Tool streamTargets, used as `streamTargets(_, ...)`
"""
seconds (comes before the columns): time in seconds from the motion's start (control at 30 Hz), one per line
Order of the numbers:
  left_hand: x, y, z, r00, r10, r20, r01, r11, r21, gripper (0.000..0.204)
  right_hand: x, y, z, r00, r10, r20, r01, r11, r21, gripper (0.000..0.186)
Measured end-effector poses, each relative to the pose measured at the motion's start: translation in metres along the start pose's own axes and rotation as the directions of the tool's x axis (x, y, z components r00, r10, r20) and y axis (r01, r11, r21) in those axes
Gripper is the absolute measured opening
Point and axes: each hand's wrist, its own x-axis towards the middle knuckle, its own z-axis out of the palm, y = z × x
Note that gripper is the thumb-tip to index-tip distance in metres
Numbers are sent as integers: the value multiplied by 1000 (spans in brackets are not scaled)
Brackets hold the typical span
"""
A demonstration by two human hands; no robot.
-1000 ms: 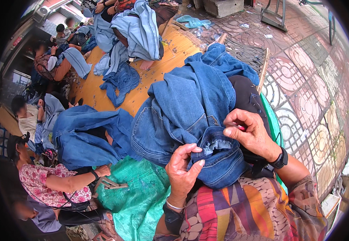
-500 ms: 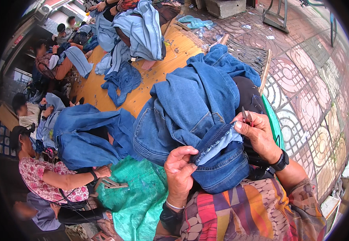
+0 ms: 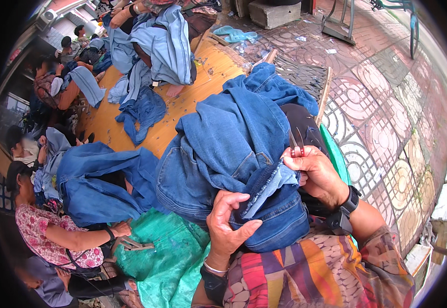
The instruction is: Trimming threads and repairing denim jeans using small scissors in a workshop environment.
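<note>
I can read no words or numbers from here. No label or sign is legible to me.

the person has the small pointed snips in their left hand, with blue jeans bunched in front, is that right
One slip: the head view shows the small pointed snips in the right hand. The blue jeans are indeed bunched in front.

"What blue are the jeans (image 3: 223, 138) at the centre?"
"Mid-blue, paler at the hem (image 3: 271, 190); the snips (image 3: 297, 152) show red."
"Eight o'clock?"
"A rose-and-white floral blouse (image 3: 59, 233); at seven, a bright green sheet (image 3: 167, 246)."
"And five?"
"A patchwork shirt (image 3: 311, 262) in red, orange and purple."
"Three?"
"Pink and cream paving (image 3: 383, 133), patterned with circles."
</note>
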Motion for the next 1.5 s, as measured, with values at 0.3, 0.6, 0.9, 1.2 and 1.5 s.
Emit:
streamTargets(0.3, 18, 7, 2, 998, -5, -57, 30, 896, 444, 14, 4, -8, 4, 997, 41, 58, -42, 999, 20, 12)
streamTargets(0.6, 27, 32, -7, 986, -164, -15, 165, 974, 154, 28, -2, -26, 12, 948, -129, 291, 287, 742, -606, 38)
streamTargets(0.9, 23, 61, 2, 993, 81, -82, -33, 881, 471, 12, -1, -36, 31, 745, -402, 533, 659, 318, -681, 22)
streamTargets(1.2, 2, 42, 46, 975, 130, 182, -199, 877, 437, 23, -22, -57, 71, 623, -460, 632, 746, 107, -657, 33)
streamTargets(1.5, -38, -25, 29, 955, 11, -296, -57, 987, -149, 36, -36, -21, 82, 509, -342, 790, 823, -74, -563, 41)
